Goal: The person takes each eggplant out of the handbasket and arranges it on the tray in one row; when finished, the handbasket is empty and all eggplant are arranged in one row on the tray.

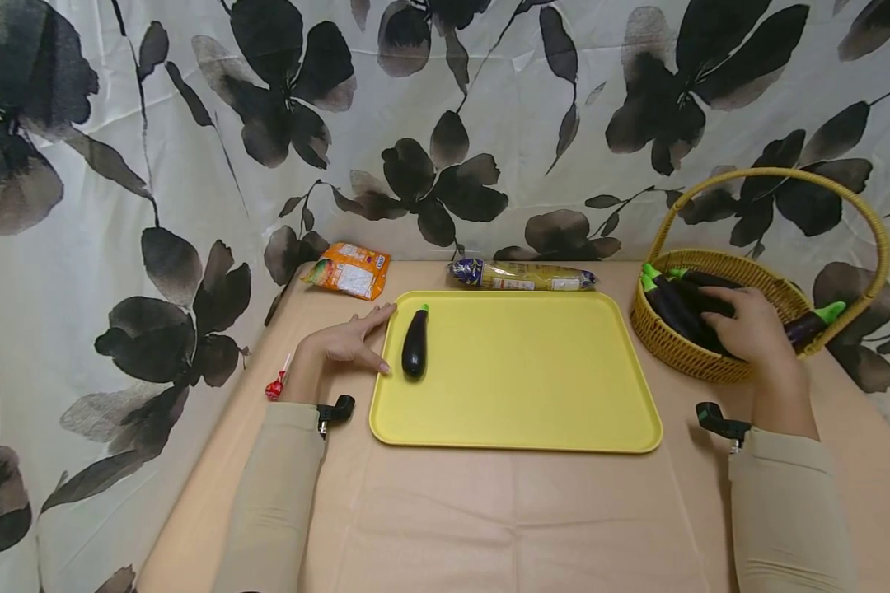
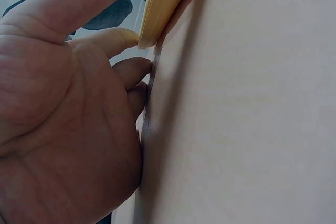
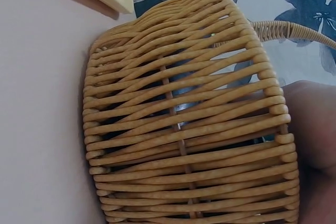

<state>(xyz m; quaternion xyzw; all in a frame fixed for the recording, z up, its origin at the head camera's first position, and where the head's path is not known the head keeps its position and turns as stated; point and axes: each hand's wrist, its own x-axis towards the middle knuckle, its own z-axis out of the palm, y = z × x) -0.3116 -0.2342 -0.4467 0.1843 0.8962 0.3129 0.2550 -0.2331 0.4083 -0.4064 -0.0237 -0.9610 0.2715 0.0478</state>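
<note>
A small dark eggplant (image 1: 414, 344) lies lengthwise near the left side of a yellow tray (image 1: 526, 371). My left hand (image 1: 348, 342) touches the tray's left edge with fingers spread; its palm (image 2: 68, 124) fills the left of the left wrist view. At the right, my right hand (image 1: 752, 325) reaches into a wicker basket (image 1: 667, 350) and holds a dark eggplant (image 1: 700, 298) between fingers and thumb. Other eggplants lie around it, one at the left (image 1: 675, 309) and one at the right (image 1: 804, 328). In the right wrist view the basket wall (image 3: 184, 129) hides most of the hand.
Behind the tray lie an orange snack packet (image 1: 352, 270) and a long yellow and blue package (image 1: 522, 275). A red-wrapped lollipop (image 1: 275, 387) is beside the left wrist. The basket's tall handle (image 1: 779, 173) arches over it. A floral curtain (image 1: 445, 123) hangs behind the table.
</note>
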